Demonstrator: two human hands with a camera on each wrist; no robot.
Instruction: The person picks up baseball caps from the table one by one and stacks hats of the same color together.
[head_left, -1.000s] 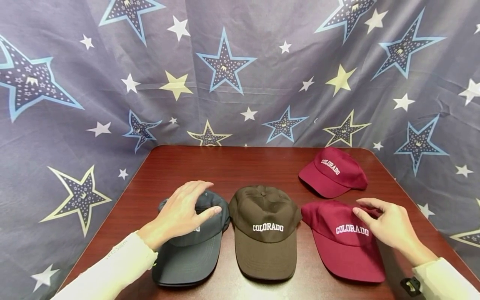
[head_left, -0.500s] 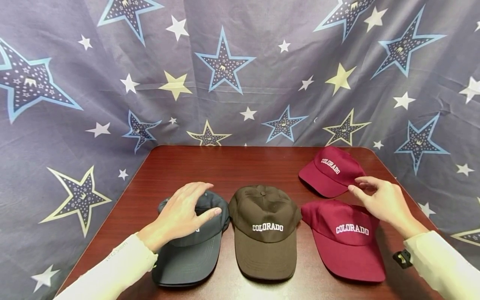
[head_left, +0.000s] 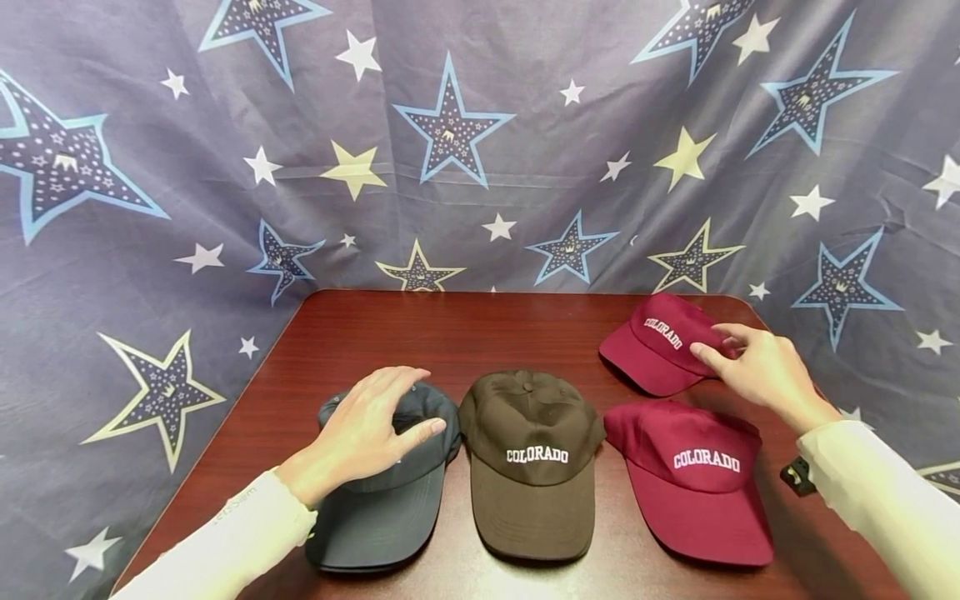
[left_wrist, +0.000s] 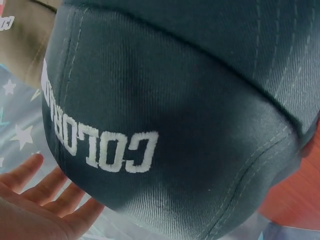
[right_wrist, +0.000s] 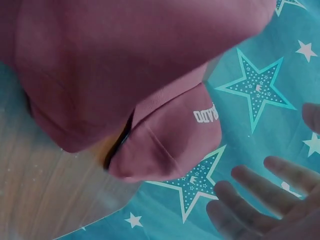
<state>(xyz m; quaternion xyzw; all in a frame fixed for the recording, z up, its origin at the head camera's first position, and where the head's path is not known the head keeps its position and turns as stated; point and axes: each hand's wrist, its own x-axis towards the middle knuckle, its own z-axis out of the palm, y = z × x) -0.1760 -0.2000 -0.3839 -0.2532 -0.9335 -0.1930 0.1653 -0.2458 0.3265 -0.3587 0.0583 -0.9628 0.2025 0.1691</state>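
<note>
My left hand (head_left: 367,429) lies over the crown of a dark blue-grey cap (head_left: 382,521), thumb and fingers spread. In the left wrist view its loosely bent fingers (left_wrist: 55,192) show right at the edge of that crown, beside the white lettering. At the back right sits a maroon cap (head_left: 652,358), turned at an angle. My right hand (head_left: 765,371) reaches over its right side, thumb and fingers apart. From the right wrist, those fingers (right_wrist: 250,200) appear relaxed beside this back cap, and a second maroon cap (head_left: 701,508) fills the upper foreground.
Between the blue-grey cap and the front maroon one stands a brown cap (head_left: 532,517), its brim facing me. All of them rest on a reddish-brown table (head_left: 450,333). A grey curtain (head_left: 510,92) printed with stars hangs behind and around it.
My right hand has moved from the front maroon cap away from me to the back maroon cap. The left hand and the caps have stayed in place.
</note>
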